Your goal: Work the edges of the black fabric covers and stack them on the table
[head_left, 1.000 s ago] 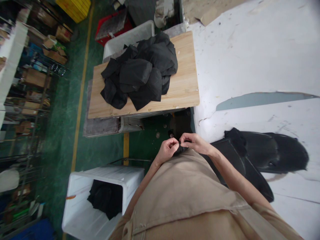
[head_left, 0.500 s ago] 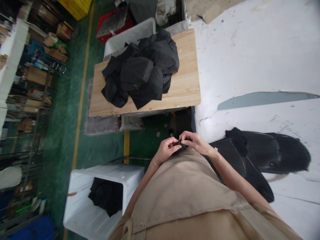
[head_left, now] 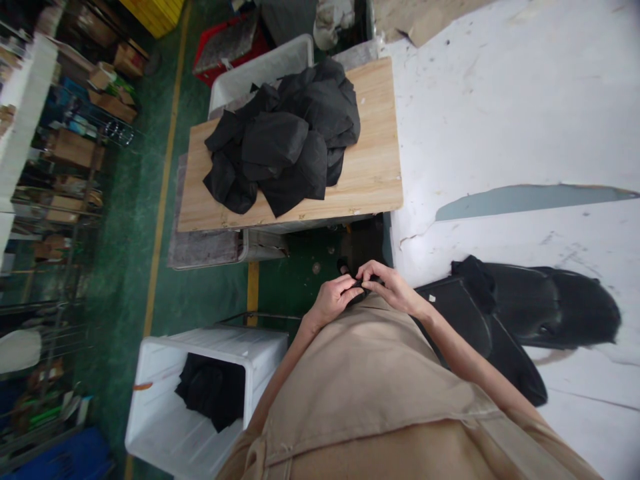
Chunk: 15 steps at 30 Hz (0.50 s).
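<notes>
In front of my waist, both hands meet over a small piece of black fabric (head_left: 358,297). My left hand (head_left: 330,301) pinches it between thumb and fingers. My right hand (head_left: 387,287) has its thumb and fingertips closed on the same piece, close beside the left fingertips. Most of the fabric is hidden by the hands and my beige apron (head_left: 370,373). To the right, padded black fabric pieces (head_left: 525,293) lie on the white tabletop (head_left: 520,120). One of these reaches behind my right forearm; whether it joins the held piece I cannot tell.
A heap of black fabric (head_left: 280,140) rests on a wooden board (head_left: 375,160) ahead. At lower left stands a white bin (head_left: 170,427) with black cloth (head_left: 215,390) inside. Shelves with cardboard boxes (head_left: 75,150) line the far left, beyond the green floor (head_left: 125,253).
Fingers of both hands have shifted slightly on the black fabric, and less of it shows between them. Elsewhere the scene looks the same apart from a tiny camera shift.
</notes>
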Motion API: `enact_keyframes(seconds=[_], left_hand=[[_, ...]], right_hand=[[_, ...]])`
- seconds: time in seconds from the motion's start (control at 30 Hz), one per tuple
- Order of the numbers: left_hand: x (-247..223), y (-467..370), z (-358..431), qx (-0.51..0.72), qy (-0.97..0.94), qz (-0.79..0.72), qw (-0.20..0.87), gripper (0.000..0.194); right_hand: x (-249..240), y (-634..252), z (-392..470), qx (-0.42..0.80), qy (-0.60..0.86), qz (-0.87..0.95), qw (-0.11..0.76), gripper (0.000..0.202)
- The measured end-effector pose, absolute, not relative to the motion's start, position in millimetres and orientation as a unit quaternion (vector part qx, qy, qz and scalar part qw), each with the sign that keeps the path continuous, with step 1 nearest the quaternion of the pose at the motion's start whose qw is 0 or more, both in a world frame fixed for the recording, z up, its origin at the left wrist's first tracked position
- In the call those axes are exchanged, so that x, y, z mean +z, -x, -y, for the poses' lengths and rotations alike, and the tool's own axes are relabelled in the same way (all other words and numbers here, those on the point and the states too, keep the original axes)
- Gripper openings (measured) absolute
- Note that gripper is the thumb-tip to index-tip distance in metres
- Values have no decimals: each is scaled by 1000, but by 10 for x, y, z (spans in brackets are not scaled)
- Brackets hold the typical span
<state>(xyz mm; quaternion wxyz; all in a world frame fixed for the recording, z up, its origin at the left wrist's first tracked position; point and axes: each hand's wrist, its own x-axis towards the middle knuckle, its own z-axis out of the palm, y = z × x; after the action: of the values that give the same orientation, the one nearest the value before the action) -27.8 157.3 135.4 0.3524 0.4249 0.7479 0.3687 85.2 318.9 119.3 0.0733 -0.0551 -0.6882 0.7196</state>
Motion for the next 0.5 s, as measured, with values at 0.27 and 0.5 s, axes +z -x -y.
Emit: enact_keyframes(seconds=[0.27,0.5], left_hand=[[1304,277,-1544,328,-441,-755,358,35],[1318,280,-1556,327,-442,-750,367,35]], right_hand=[[1176,-838,-3318,687,9,726,4,12],[1165,-832,-3266,687,26,725,35,10]])
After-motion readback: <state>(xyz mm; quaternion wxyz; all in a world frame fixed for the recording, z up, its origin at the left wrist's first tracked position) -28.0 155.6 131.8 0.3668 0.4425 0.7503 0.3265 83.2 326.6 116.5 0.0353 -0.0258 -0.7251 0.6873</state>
